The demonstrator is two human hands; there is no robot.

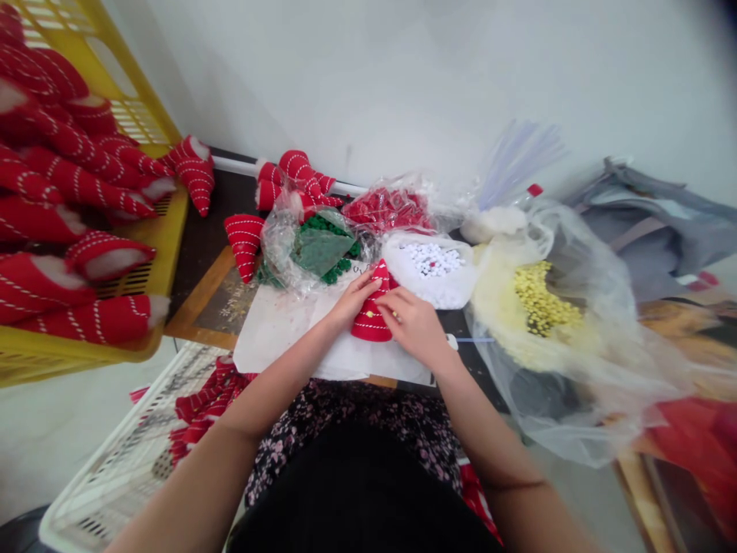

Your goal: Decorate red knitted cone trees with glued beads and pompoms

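A red felt cone (368, 330) with rows of white stitching stands point up on the white paper in front of me. My left hand (350, 303) grips its left side, with fingers near the tip. A small yellow ball (369, 313) shows on the front of the cone. At the cone's right side, my right hand (415, 322) is closed in a pinch, with a speck of yellow at its fingertips that looks like another small ball. Parts of the cone are covered by my fingers.
A yellow crate (164, 284) of stuffed red cones stands left, above a white basket (74, 491). Bags of green pieces (322, 246), red pieces (388, 209) and white pieces (431, 261) lie behind. Yellow balls (541, 299) sit in a plastic bag at right.
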